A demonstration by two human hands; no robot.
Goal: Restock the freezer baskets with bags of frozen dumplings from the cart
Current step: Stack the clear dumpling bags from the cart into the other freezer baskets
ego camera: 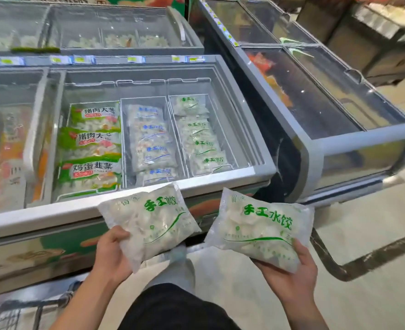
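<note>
Left hand (112,252) grips the lower left corner of a green-print dumpling bag (149,222), fingers curled round its edge; right hand (289,270) cups a second green-print dumpling bag (261,228) from below, thumb over its lower right edge. Both bags hang in the air just in front of the open chest freezer (130,203), near its front rim, apart from each other. Inside, right basket (230,144) holds matching green-print bags, middle basket (125,139) blue-print bags, left section green-label packs (92,146); cart (42,306) at lower left.
</note>
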